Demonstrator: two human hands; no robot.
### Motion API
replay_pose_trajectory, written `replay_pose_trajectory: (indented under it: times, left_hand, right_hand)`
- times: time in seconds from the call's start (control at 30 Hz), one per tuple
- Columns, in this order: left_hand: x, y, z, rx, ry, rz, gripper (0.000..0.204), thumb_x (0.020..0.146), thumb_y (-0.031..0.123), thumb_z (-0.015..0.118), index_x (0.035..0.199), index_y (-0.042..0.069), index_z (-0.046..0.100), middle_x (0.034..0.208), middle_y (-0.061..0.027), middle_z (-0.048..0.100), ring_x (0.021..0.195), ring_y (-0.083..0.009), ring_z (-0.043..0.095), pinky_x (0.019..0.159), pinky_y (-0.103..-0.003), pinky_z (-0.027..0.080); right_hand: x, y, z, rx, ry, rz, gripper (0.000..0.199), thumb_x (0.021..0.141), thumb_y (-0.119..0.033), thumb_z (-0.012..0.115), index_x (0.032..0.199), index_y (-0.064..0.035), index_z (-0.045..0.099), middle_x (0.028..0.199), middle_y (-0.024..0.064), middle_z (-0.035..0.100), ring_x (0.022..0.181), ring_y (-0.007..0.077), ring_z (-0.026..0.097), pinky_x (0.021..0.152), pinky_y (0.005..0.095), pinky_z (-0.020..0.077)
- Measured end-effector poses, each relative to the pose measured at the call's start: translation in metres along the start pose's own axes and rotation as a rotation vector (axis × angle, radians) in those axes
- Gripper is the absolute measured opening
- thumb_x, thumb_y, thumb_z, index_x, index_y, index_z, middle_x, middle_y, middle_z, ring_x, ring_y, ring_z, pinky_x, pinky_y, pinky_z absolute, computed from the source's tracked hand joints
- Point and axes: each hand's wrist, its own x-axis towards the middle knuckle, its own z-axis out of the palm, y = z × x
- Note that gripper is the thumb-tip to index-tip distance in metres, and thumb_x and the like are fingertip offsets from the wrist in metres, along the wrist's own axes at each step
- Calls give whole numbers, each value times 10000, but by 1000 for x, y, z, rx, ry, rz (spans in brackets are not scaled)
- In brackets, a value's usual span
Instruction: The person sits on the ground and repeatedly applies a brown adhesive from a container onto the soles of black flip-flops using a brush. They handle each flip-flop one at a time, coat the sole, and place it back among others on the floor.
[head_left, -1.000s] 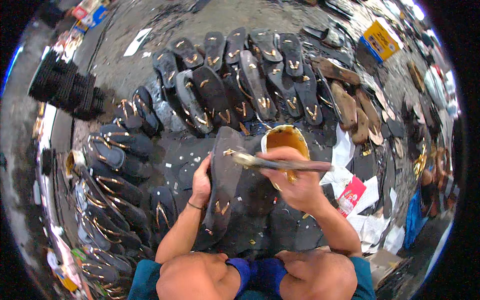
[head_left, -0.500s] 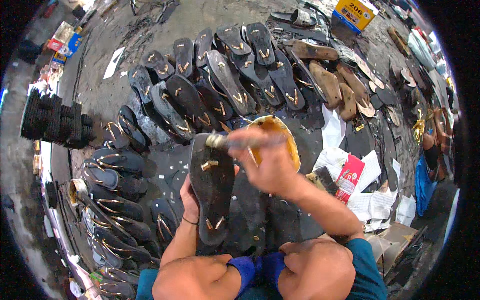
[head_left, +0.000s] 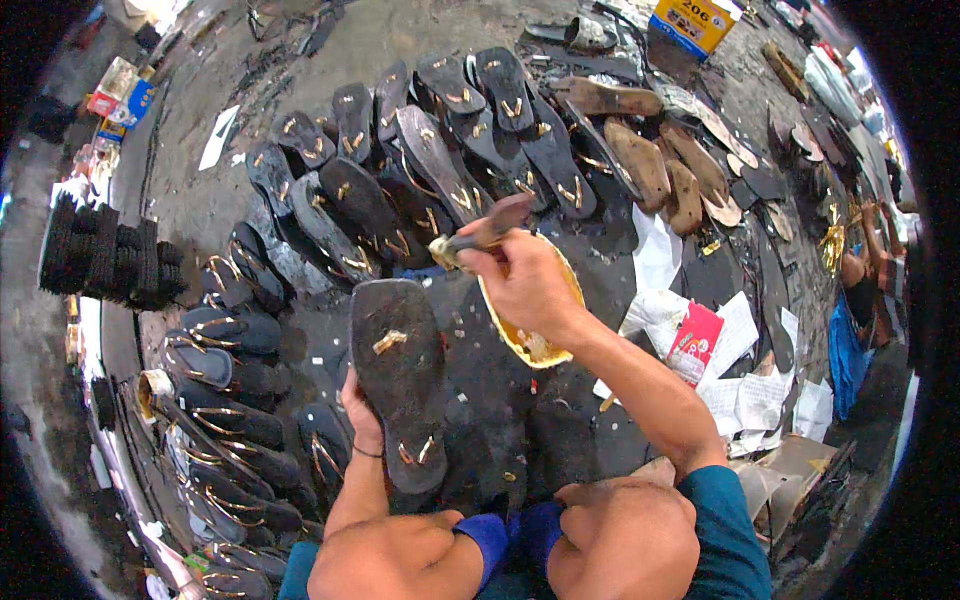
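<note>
My left hand grips the edge of a dark sandal sole, held upright with its underside facing me. Gold strap ends poke through that sole near its top and bottom. In my closed right hand is a glue brush, its pale, clotted bristle end pointing left, above and apart from the sole. Partly hidden behind this hand and wrist stands a bowl with a yellowish, glue-crusted rim.
Several dark sandals with gold straps lie in rows ahead, and more sandals are lined up at left. Wooden shoe lasts sit far right of centre. Papers and a red packet lie at right; stacked black soles stand far left.
My right hand has lifted the brush off the top of the sole and moved it up and slightly right. The sole has shifted a little left in my left hand.
</note>
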Motion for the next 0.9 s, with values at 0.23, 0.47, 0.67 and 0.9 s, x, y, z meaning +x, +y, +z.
replay_pose_trajectory:
  times: [0.23,0.47,0.67,0.9]
  left_hand:
    - [27,21,-28,-278,76,191,739,984,504,330,1482,-38,396,1490,-316,432,1320,-440,507,1099,-514,437]
    - [-51,-3,-116,-188,231,3,475,1069,341,374,1372,12,533,1286,-174,635,1127,-304,648,975,-449,526]
    - [-100,-9,-114,-258,165,-260,456,1071,332,377,1359,19,543,1256,-164,649,1069,-293,671,920,-435,554]
    - [-60,5,-87,-350,-88,-278,435,1074,322,381,1343,28,555,1221,-152,664,1001,-281,697,857,-418,586]
  right_hand:
    - [-103,-23,41,228,-527,-137,181,882,-127,732,1059,-91,718,1009,82,706,993,264,676,911,395,513]
    - [-58,53,-35,-469,106,19,216,939,-163,705,1088,-7,696,977,137,732,803,203,709,705,326,546]
    - [-67,11,-56,-461,209,-69,257,902,-158,707,1133,-51,670,892,158,695,757,343,678,674,403,541]
    - [-123,-2,-109,-286,-565,530,346,914,-237,702,1132,28,657,801,142,713,728,245,708,676,382,553]
